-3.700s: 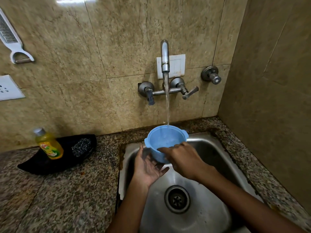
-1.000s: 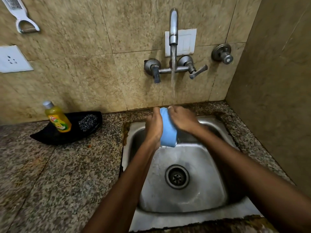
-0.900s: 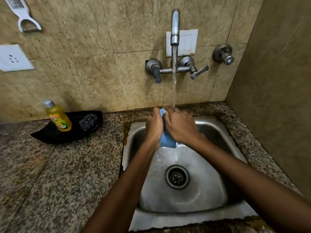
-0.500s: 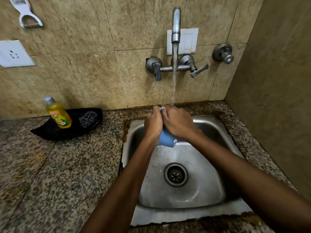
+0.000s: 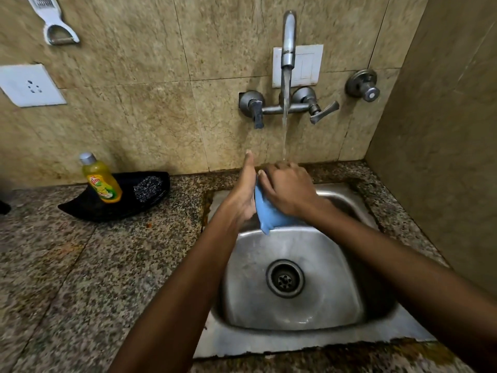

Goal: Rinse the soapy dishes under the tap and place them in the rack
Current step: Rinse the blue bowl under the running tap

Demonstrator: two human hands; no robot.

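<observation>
A small blue plastic bowl (image 5: 269, 215) is held on its side over the back of the steel sink (image 5: 295, 337), under the running tap (image 5: 288, 39). My left hand (image 5: 243, 192) presses flat against its left side, fingers stretched upward. My right hand (image 5: 289, 188) lies over its top and right side, and the water stream lands on the right hand's knuckles. Most of the bowl is hidden between the two hands. No rack is in view.
A yellow dish-soap bottle (image 5: 100, 180) and a steel scrubber (image 5: 148, 185) sit on a black tray (image 5: 80, 211) on the granite counter to the left. Tap handles (image 5: 322, 113) and a valve (image 5: 363, 86) stick out from the tiled wall. A side wall closes off the right.
The bowl, upright and filling under the tap 3.7 s ago, is turned on its side between both hands. In the last second my right hand has slid over it and my left fingers have straightened.
</observation>
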